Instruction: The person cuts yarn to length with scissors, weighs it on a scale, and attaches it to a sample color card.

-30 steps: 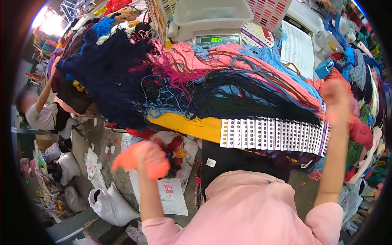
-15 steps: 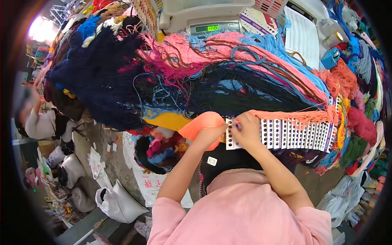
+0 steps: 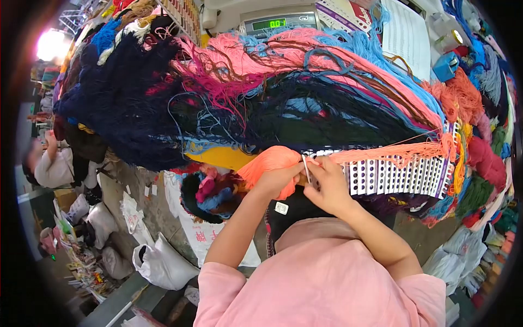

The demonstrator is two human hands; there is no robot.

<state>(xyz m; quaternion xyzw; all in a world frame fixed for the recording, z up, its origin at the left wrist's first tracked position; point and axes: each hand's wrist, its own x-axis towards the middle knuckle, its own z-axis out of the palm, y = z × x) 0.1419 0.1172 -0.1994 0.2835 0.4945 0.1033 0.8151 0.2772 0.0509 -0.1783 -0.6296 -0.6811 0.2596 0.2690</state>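
My left hand (image 3: 282, 179) is closed around a thick hank of coral thread (image 3: 275, 162), whose loose ends fan out to the left. A white punched card (image 3: 306, 168) stands nearly edge-on between my two hands. My right hand (image 3: 330, 185) pinches at this card with thumb and fingers; the exact grip is partly hidden. To its right lies a row of white cards with dark holes (image 3: 389, 177), overlapping side by side. Coral strands (image 3: 392, 152) run along the top of that row to a knot of thread at its right end.
Dark navy yarn (image 3: 120, 103) and pink yarn (image 3: 245, 54) heap up behind the cards. At the back stands a digital scale (image 3: 280, 23), with a printed sheet (image 3: 406, 38) to its right. White sacks (image 3: 163, 264) lie on the floor. Another person (image 3: 54, 166) is at far left.
The leftmost card, flat before, has been lifted and turned edge-on between my hands. My right fingers have shifted on it. The coral hank stays in my left hand.
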